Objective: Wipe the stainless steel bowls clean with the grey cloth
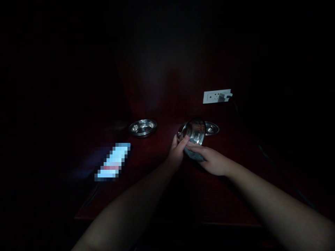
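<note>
A shiny metal bowl [196, 130] is tilted on its side above the dark red table. My left hand [177, 153] grips its near left rim, thumb lying over the edge. My right hand [213, 160] is closed on a grey cloth [193, 154] and presses it against the underside of the bowl; some of its fingers are hidden. Behind the bowl, partly covered by it, lies a round metal lid or dish [212, 129]. Left of my hands stands a shallow metal bowl [142, 128], apart from them.
A phone with a lit, blurred screen [113, 162] lies at the left on the table [146, 188], a cable running below it. On the back wall is a white socket plate [216, 96] with a plugged-in charger [227, 96]. A dark cable runs down the right side. The surroundings are very dark.
</note>
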A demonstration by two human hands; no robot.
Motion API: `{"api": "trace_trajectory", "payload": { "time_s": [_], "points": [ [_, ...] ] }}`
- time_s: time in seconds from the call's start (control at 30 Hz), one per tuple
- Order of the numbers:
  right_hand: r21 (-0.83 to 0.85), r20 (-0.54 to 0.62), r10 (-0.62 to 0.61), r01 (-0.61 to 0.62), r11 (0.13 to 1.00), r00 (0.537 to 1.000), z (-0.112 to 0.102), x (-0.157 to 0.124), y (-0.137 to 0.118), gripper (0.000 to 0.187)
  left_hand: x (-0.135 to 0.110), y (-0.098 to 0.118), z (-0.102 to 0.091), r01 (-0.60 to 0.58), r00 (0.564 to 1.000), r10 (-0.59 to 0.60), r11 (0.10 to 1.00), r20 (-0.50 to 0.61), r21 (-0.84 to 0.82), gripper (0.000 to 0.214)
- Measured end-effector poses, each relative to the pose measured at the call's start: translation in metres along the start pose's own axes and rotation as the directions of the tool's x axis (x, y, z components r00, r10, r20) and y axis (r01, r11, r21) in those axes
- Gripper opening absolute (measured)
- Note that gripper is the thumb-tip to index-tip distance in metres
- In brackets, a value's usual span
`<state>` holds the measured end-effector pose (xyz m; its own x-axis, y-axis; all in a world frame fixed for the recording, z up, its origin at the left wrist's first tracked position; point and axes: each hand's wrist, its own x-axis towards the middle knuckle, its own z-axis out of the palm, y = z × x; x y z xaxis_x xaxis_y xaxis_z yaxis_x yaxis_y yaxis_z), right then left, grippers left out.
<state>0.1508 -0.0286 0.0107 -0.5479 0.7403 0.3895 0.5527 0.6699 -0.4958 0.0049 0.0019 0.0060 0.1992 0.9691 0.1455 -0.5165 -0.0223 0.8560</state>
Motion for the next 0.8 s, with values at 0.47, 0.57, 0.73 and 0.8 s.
{"api": "trace_trajectory", "payload": {
  "time_s": [0.47, 0.57, 0.73, 0.8],
  "points": [
    [0.856, -0.178, 0.527, -0.135, 0.500, 0.831, 0.000, 0.011, -0.010, 0.028, 0.003, -0.006, -0.001, 0.052, 0.999, -0.052, 0.998, 0.013, -0.027, 0.046],
    [0.913, -0.208, 0.670, -0.105, 0.395, 0.712, -0.007, 0.014, -0.006, 0.031, 0.003, -0.003, -0.001, 0.083, 0.996, -0.082, 0.996, 0.023, -0.025, 0.050],
    [0.542, -0.672, 0.454, -0.030, 0.840, 0.585, -0.023, 0.008, 0.000, 0.028, 0.001, 0.004, 0.000, 0.118, 0.993, -0.118, 0.993, 0.013, -0.028, 0.059],
    [0.185, -0.713, 0.158, -0.034, 0.982, 0.683, -0.026, 0.003, -0.001, 0.037, 0.000, 0.005, 0.001, 0.166, 0.986, -0.166, 0.986, -0.014, -0.013, 0.061]
  ]
}}
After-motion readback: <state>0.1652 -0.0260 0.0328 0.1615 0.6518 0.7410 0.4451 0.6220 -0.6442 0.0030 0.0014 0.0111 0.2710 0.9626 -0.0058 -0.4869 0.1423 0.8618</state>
